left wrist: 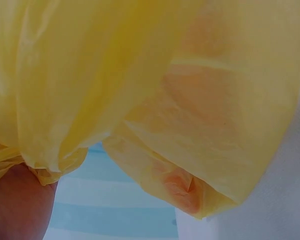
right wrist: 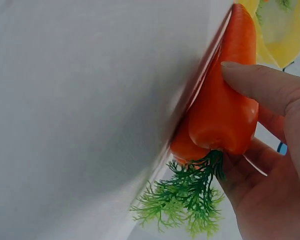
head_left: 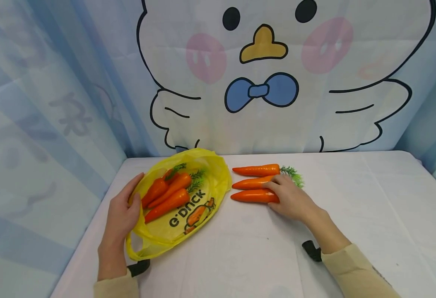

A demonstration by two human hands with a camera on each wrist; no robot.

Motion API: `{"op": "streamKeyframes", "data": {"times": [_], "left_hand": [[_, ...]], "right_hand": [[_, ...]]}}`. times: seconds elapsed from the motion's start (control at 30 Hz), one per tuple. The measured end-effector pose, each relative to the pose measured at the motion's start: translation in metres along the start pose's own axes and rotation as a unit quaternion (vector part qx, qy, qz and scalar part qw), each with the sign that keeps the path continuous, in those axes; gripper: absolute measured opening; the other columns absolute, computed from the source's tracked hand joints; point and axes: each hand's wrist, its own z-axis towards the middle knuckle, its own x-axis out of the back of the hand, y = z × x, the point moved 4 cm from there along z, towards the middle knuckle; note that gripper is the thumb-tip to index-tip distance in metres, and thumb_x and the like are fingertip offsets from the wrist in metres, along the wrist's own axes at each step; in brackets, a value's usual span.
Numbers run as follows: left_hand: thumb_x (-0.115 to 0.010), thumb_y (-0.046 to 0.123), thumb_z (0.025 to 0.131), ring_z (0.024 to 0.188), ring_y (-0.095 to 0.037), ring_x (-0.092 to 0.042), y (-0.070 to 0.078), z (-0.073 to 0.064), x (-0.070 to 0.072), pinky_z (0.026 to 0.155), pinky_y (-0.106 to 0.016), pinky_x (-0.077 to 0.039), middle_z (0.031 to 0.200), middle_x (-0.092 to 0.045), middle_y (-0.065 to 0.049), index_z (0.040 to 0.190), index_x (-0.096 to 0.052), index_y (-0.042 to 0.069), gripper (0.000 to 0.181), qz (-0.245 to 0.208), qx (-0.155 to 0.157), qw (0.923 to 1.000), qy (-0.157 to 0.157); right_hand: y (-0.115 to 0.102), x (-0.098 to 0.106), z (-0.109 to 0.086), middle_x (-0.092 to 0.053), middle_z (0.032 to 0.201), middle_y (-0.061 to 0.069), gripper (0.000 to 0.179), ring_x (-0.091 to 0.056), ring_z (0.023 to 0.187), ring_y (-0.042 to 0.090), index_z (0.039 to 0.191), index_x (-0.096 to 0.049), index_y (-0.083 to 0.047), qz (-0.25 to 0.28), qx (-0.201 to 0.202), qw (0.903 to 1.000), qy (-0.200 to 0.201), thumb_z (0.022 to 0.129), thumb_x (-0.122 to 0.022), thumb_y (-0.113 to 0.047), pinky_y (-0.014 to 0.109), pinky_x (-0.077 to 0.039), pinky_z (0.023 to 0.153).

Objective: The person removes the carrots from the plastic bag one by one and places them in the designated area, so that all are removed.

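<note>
At the left of the head view my left hand (head_left: 122, 209) grips the rim of a yellow plastic bag (head_left: 223, 174), its mouth spread wide. Inside lie several orange carrots (head_left: 171, 205) with green tops, tips toward that hand. Yellow film fills most of the left wrist view, bunched by the fingers. To the right of the bag, three carrots lie side by side on the table. My right hand (head_left: 290, 196) pinches the nearest carrot (head_left: 251, 196) between thumb and fingers, near its leafy end. Its fingers overlap the middle carrot (head_left: 249, 183); the far carrot (head_left: 256, 170) lies beyond them.
A white cloth covers the table (head_left: 370, 215). Behind it hangs a curtain (head_left: 262, 128) with a cartoon bird print, and another blue-striped curtain (head_left: 46, 165) closes the left side. A black wrist mount (head_left: 311, 251) shows by the right sleeve.
</note>
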Motion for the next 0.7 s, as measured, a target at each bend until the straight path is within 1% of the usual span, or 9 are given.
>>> {"op": "streamKeyframes", "data": {"times": [0.2, 0.53, 0.7], "left_hand": [[-0.041, 0.007, 0.105, 0.142, -0.033, -0.038, 0.0006, -0.0002, 0.0000, 0.114, -0.055, -0.032, 0.155, -0.043, -0.010, 0.155, -0.043, 0.016, 0.051, 0.000, 0.006, 1.0000, -0.001], [-0.041, 0.006, 0.105, 0.142, -0.033, -0.038, 0.0024, 0.0005, 0.0004, 0.113, -0.055, -0.033, 0.155, -0.044, -0.010, 0.155, -0.043, 0.016, 0.051, -0.002, -0.003, 1.0000, 0.002], [-0.041, 0.006, 0.105, 0.141, -0.033, -0.039, 0.0023, 0.0002, -0.0001, 0.113, -0.055, -0.033, 0.154, -0.044, -0.010, 0.155, -0.043, 0.015, 0.050, -0.003, -0.001, 1.0000, 0.002]], "right_hand": [[-0.0024, -0.0027, 0.0004, -0.052, 0.134, 0.017, 0.051, -0.046, 0.122, 0.035, 0.132, -0.064, -0.009, -0.008, 0.003, 0.9999, 0.006, 0.084, -0.082, -0.011, 0.055, -0.045, 0.102], [-0.0027, -0.0038, 0.0025, -0.052, 0.130, 0.017, 0.048, -0.049, 0.118, 0.035, 0.128, -0.064, -0.007, -0.037, 0.015, 0.9992, 0.009, 0.084, -0.083, -0.011, 0.054, -0.045, 0.102], [-0.0022, -0.0034, 0.0015, -0.052, 0.129, 0.016, 0.049, -0.048, 0.118, 0.036, 0.127, -0.063, -0.006, -0.034, 0.018, 0.9992, 0.012, 0.083, -0.084, -0.011, 0.054, -0.045, 0.102]]}}
